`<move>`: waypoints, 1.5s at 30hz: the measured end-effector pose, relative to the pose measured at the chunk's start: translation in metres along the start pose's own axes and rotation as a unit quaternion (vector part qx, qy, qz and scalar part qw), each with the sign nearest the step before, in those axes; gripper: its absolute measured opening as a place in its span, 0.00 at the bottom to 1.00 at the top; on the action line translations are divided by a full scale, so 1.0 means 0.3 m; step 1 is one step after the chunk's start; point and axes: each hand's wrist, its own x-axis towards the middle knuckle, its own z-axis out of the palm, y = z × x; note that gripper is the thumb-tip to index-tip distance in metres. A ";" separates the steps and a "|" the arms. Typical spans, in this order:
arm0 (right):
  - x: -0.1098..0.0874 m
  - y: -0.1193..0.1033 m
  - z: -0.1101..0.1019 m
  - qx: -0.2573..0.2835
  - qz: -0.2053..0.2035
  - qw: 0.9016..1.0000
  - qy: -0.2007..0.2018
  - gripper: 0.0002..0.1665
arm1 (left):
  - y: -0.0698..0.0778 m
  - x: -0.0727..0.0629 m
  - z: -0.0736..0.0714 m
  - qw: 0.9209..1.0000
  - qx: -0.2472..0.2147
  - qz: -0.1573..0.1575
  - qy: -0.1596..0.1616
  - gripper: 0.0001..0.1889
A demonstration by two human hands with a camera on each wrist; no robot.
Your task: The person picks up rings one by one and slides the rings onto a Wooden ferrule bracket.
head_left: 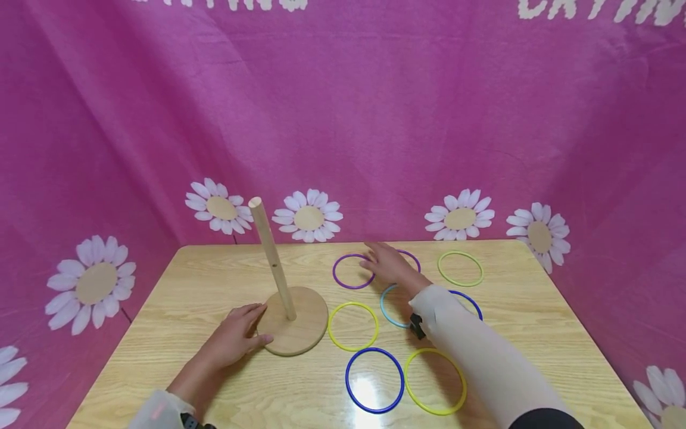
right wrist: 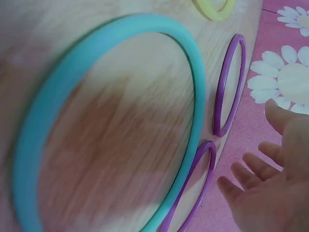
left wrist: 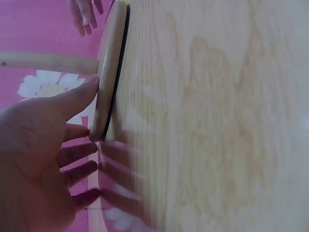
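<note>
A wooden stand with a round base (head_left: 304,333) and an upright peg (head_left: 273,262) is on the left of the table. My left hand (head_left: 233,338) touches the left rim of the base; in the left wrist view, its thumb rests at the rim and its fingers extend loosely below. My right hand (head_left: 388,262) hovers over the far side of the table, near two purple rings, one left (head_left: 334,275) and one right (head_left: 417,260). Nothing is in its spread fingers (right wrist: 248,176). Nearer the right wrist lies a light blue ring (right wrist: 199,92).
Right of the base lies a yellow ring (head_left: 377,328). Closer in are a blue ring (head_left: 401,381) and another yellow ring (head_left: 464,387). A second blue ring (head_left: 477,304) is partly under the right sleeve. A lime ring (head_left: 482,275) lies far right. Pink cloth (head_left: 364,149) surrounds the table.
</note>
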 end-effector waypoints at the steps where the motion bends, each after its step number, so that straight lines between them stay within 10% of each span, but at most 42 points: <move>1: 0.009 0.001 0.003 0.001 -0.004 1.000 0.002 0.37 | -0.001 0.001 0.001 1.000 0.003 0.002 0.007 0.42; 23: 0.135 0.042 0.069 0.099 0.046 0.994 0.015 0.24 | -0.069 0.024 0.023 0.985 -0.172 0.003 0.014 0.41; 45: 0.189 0.047 0.110 0.059 0.095 0.992 0.066 0.13 | -0.083 0.013 0.025 0.975 -0.219 -0.016 0.033 0.39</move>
